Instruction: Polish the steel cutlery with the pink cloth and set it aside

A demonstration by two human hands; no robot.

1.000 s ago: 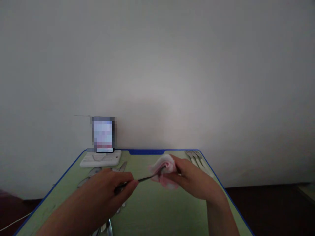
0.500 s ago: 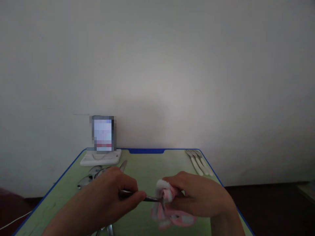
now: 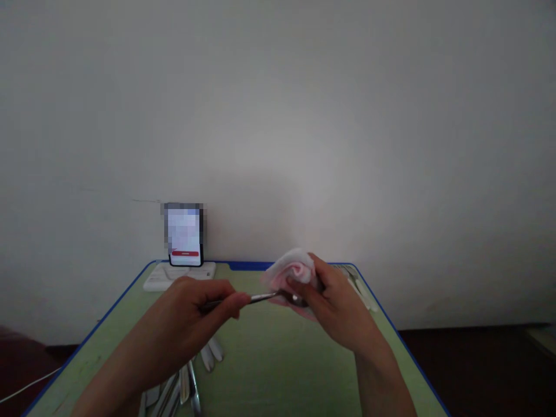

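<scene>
My left hand [image 3: 191, 315] is closed around the handle of a metal spoon [image 3: 264, 297], which it holds level above the green table [image 3: 269, 370]. My right hand [image 3: 332, 307] grips a pink and white cloth [image 3: 289, 272] bunched around the spoon's bowl end. Both hands hover over the middle of the table, the cloth at its far half.
A phone [image 3: 185, 234] stands on a white stand [image 3: 178, 275] at the table's far left. Several pieces of cutlery with white handles [image 3: 191, 379] lie at the near left under my left arm. More forks [image 3: 358, 284] lie at the far right edge. A wall rises behind.
Both hands and the spoon rose and moved away from me. The cloth, which hung low near the table half a second ago, is now bunched up higher at the spoon's end.
</scene>
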